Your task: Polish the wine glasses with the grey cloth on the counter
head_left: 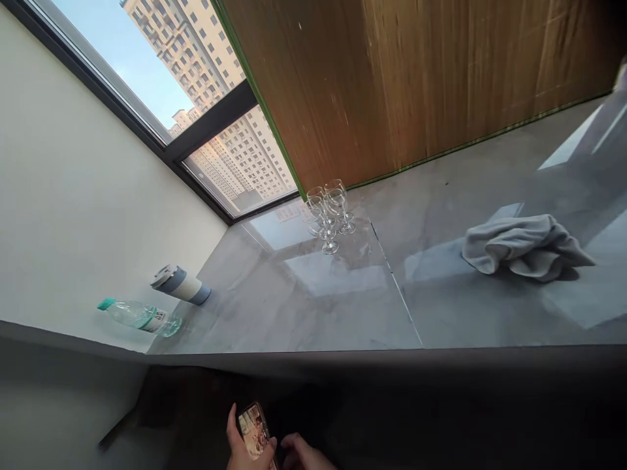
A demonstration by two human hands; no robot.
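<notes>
At the bottom of the view, below the ledge, my left hand (238, 452) is closed around a smartphone (253, 427) with a lit, colourful screen. Fingers show on both sides of the phone. Just right of it is my right hand (306, 454), its fingers loosely bent and apart, with nothing seen in them. A small gap separates it from the phone. Both hands are cut off by the lower edge of the picture.
A glossy grey ledge (333, 313) bears several stemmed glasses (329, 212), a crumpled grey cloth (526, 245), a lidded blue-and-white cup (183, 285) and a clear bottle (140, 316) with a green cap. Behind stand a window (240, 153) and a brown panel (416, 85).
</notes>
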